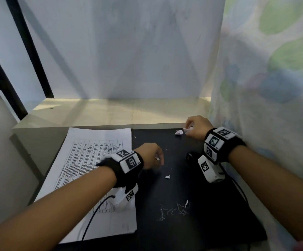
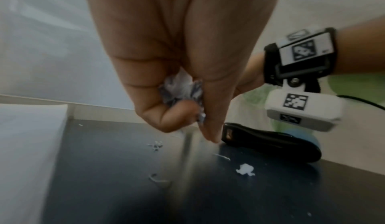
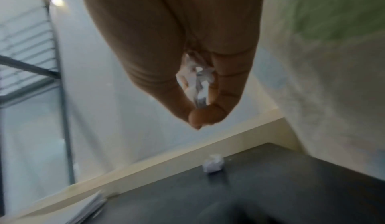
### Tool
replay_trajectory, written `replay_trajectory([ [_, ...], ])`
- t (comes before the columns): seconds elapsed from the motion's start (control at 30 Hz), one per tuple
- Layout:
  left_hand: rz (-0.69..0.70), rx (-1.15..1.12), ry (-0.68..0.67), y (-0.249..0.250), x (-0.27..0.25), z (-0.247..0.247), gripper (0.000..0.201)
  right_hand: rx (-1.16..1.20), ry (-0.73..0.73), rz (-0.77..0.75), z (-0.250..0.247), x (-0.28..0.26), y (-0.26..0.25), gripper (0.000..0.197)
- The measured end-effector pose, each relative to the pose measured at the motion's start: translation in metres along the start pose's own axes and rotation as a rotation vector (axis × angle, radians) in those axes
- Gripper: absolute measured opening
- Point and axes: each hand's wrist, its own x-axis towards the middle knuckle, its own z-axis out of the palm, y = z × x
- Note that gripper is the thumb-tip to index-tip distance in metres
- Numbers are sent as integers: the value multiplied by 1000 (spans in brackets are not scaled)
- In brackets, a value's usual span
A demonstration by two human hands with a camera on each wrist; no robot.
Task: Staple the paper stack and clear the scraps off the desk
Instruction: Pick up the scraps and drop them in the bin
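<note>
A printed paper stack point(image 1: 92, 178) lies on the left of the black desk mat point(image 1: 210, 223). My left hand point(image 1: 152, 156) hovers just right of the stack, fingers curled round crumpled paper scraps point(image 2: 181, 89). At the mat's far right corner my right hand point(image 1: 196, 126) pinches more white scraps point(image 3: 197, 82). A crumpled paper ball point(image 1: 179, 132) lies on the mat just left of that hand, also visible as the ball point(image 3: 213, 163). A black stapler point(image 2: 270, 142) rests by my right wrist, mostly hidden in the head view. One small scrap point(image 1: 167, 177) and thin shreds point(image 1: 174, 211) lie mid-mat.
A pale shelf ledge point(image 1: 110, 113) and a white wall close the back. A patterned curtain point(image 1: 264, 78) hangs along the right edge. A grey panel point(image 1: 2, 160) borders the left. Black cables point(image 1: 90, 218) trail from the wrist cameras.
</note>
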Motion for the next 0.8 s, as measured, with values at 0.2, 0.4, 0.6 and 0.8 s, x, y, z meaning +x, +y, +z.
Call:
replay_trajectory([
  [0.2,39,64,-106,12,10,13,37,-52,-115,152,-3,27,31,45],
  [0.4,63,11,-142,8,18,22,23,-367,-249,-28,14,39,21,52],
  [0.6,91,-24,-188,7,20,23,18,-444,-421,-166,25,41,16,66],
  [0.8,112,19,-202,7,19,24,16,-644,-504,-197,27,33,4,63],
])
